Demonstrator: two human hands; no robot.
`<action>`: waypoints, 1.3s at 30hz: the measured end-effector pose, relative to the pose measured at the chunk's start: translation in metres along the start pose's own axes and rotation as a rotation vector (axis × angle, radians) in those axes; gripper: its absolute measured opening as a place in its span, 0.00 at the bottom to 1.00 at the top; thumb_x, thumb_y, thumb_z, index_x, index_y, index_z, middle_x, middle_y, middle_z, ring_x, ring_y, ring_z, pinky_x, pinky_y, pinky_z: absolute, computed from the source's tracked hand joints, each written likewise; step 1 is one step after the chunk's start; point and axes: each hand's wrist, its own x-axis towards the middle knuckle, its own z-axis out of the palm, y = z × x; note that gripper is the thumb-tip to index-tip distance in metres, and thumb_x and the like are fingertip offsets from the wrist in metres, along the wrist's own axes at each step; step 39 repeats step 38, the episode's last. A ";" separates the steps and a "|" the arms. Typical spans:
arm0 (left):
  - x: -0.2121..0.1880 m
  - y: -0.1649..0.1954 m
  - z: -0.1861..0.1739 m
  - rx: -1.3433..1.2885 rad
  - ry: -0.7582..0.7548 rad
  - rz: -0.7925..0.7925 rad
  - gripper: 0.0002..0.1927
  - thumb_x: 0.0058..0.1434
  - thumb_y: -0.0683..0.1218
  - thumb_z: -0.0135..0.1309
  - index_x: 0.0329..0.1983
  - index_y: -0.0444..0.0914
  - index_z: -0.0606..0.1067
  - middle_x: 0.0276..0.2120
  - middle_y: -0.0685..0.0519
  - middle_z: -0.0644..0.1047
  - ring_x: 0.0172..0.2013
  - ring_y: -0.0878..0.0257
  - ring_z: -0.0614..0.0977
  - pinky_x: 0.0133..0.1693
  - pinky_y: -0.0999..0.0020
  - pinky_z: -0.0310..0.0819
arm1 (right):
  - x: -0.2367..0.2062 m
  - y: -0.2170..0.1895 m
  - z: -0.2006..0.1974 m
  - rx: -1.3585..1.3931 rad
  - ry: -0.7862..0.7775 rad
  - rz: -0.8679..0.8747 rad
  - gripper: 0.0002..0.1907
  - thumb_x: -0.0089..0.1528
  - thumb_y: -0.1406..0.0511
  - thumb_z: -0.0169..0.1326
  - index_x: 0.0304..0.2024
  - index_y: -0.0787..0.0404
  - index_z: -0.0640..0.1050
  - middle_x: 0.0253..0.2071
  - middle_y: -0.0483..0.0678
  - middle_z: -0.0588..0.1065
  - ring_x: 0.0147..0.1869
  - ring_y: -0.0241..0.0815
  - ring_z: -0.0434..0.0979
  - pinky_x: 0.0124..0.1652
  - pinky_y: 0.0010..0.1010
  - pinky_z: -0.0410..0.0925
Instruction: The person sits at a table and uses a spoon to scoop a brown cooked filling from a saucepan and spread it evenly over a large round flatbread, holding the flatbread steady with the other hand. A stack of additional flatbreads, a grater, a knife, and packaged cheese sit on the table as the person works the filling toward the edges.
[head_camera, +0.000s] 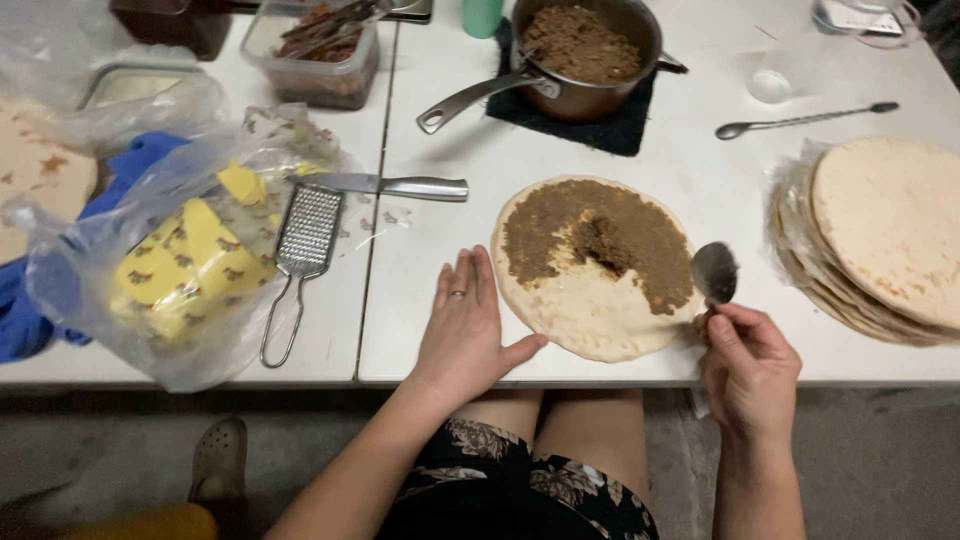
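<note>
The right hand (748, 365) is closed around the handle of a spoon (714, 272), whose bowl stands up at about twelve o'clock from the knuckles, blurred, so what it carries cannot be told. The round flatbread (580, 310) lies on the bench (430, 330) at about ten o'clock from that hand, its upper half spread with brown filling (600, 235). The left hand (465, 325) lies flat and open, palm down, just beside the flatbread's edge at nine o'clock. Beyond, at twelve o'clock, a pan (585, 50) of filling; at three o'clock, a stack of flatbreads (880, 235).
</note>
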 end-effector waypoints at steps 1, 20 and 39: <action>0.000 0.000 0.000 0.032 0.024 0.009 0.65 0.55 0.71 0.58 0.69 0.16 0.45 0.68 0.21 0.53 0.72 0.34 0.52 0.71 0.46 0.36 | 0.001 -0.001 -0.002 0.038 0.013 -0.010 0.08 0.70 0.77 0.53 0.52 0.70 0.78 0.47 0.53 0.78 0.48 0.40 0.77 0.52 0.27 0.71; -0.007 0.002 -0.009 0.148 0.003 -0.013 0.60 0.56 0.77 0.49 0.70 0.22 0.57 0.70 0.26 0.54 0.73 0.36 0.48 0.70 0.43 0.32 | 0.020 0.022 -0.013 0.104 0.060 -0.168 0.08 0.71 0.78 0.54 0.53 0.69 0.78 0.48 0.52 0.79 0.50 0.39 0.78 0.52 0.25 0.71; -0.001 0.000 -0.012 0.158 -0.085 -0.008 0.63 0.53 0.79 0.49 0.71 0.22 0.54 0.72 0.30 0.52 0.73 0.36 0.47 0.70 0.44 0.33 | 0.046 0.029 -0.022 0.024 0.052 -0.193 0.07 0.73 0.77 0.55 0.53 0.70 0.78 0.49 0.52 0.78 0.51 0.38 0.77 0.53 0.25 0.69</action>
